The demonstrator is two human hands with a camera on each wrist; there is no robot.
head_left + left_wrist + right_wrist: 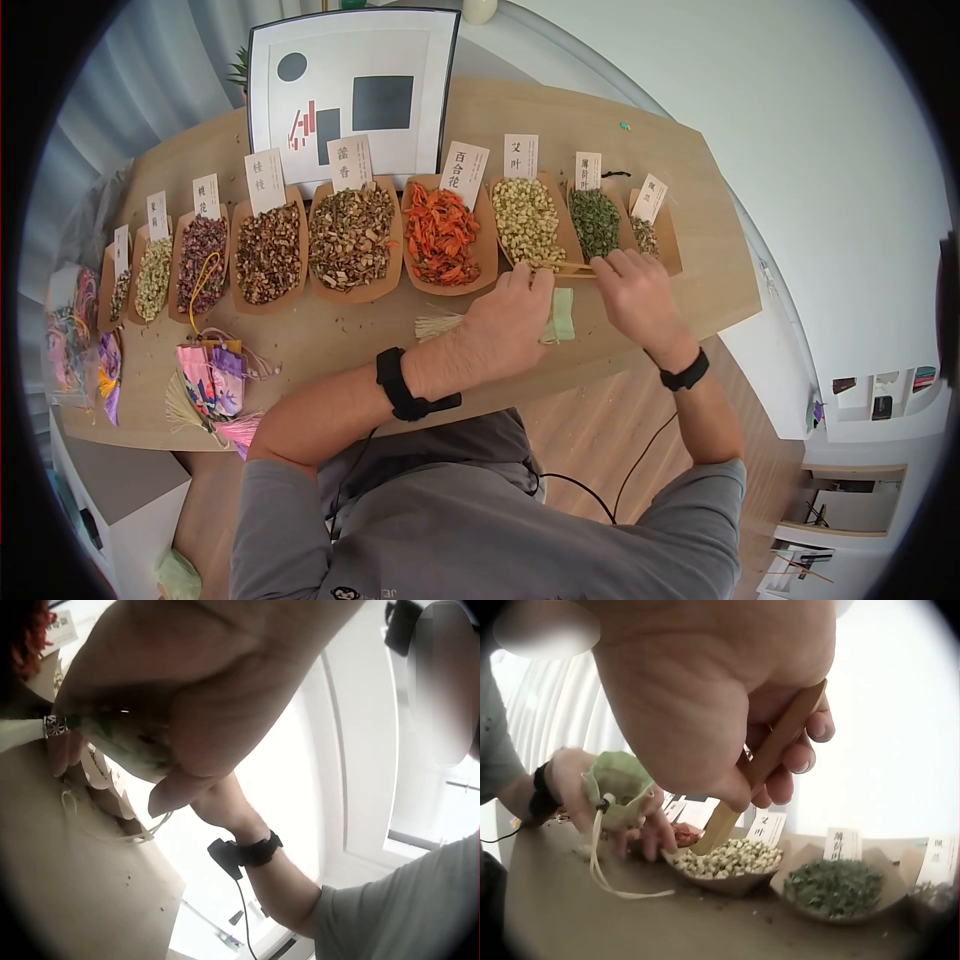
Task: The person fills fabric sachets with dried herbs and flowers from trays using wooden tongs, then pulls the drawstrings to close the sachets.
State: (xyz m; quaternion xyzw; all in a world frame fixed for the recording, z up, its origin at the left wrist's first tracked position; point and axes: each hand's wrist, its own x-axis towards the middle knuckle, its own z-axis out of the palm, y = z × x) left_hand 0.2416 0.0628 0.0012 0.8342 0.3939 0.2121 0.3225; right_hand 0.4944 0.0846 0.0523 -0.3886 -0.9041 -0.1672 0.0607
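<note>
My left hand (505, 315) grips a pale green drawstring pouch (619, 769), its mouth held open and upward, a cream cord with a dark bead hanging from it. A cream tassel (437, 326) sticks out on the pouch's other side. In my right hand (640, 295), thumb and fingers pinch a flat wooden scoop (769, 754) that slants down to the left. Its lower end overlaps the paper tray of pale dried buds (731, 859) in the right wrist view. Beside that tray is one of dark green leaves (832, 889).
More labelled paper trays of dried herbs run leftward, including orange-red petals (443, 235) and brown pieces (350, 235). A framed picture (350, 85) stands behind them. Embroidered pouches with tassels (215, 380) lie at the table's front left, near a clear bag (75, 335).
</note>
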